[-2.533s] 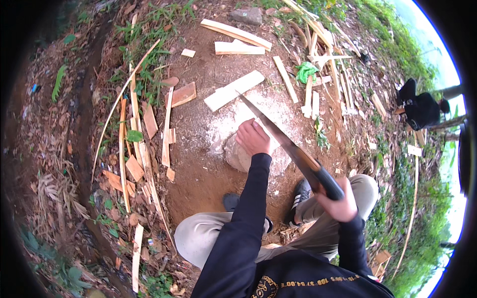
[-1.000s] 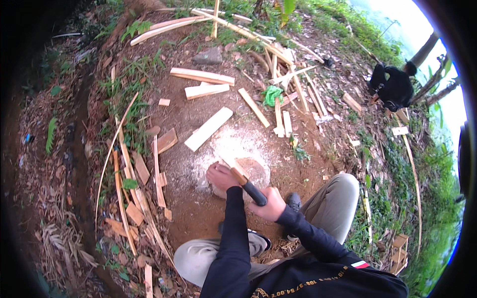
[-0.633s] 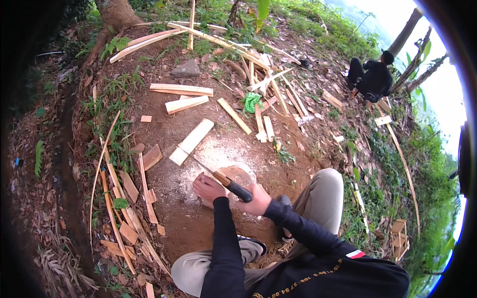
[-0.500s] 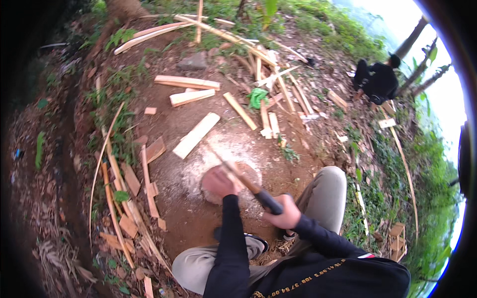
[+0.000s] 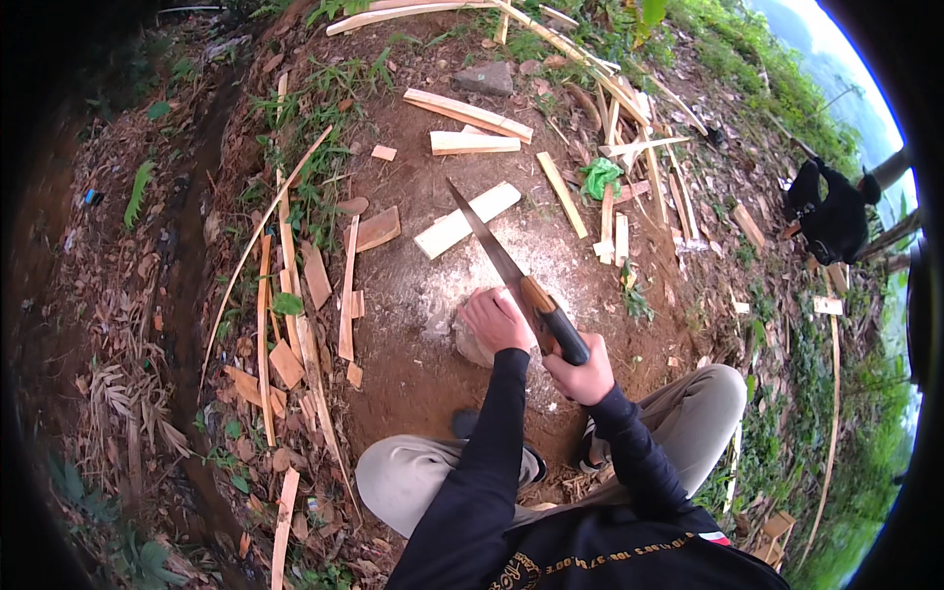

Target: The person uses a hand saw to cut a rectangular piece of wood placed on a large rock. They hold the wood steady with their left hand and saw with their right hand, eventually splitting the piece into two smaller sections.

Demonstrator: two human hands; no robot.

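My right hand (image 5: 580,368) is closed around the black grip of a machete (image 5: 490,239). Its long blade tapers toward the far left, and a wooden section joins blade and grip. My left hand (image 5: 498,320) lies over a round wooden block (image 5: 475,346), fingers together and bent at the block's far side. Whatever may be under those fingers is hidden. The blade passes just right of my left hand, apparently above the block. Pale wood dust surrounds the block, and a flat light board (image 5: 467,220) lies on the ground beyond it.
Long wooden strips (image 5: 301,334) and offcuts (image 5: 286,364) lie to the left. More boards (image 5: 476,144) and a stick pile (image 5: 629,108) with a green plastic bag (image 5: 600,177) lie farther off. A person in black (image 5: 834,216) sits at the right. A grey stone (image 5: 485,78) lies far ahead.
The whole view has swung, so the scene sits farther right. The machete, blurred before, now shows clearly with its blade more upright. Both hands stay near the block.
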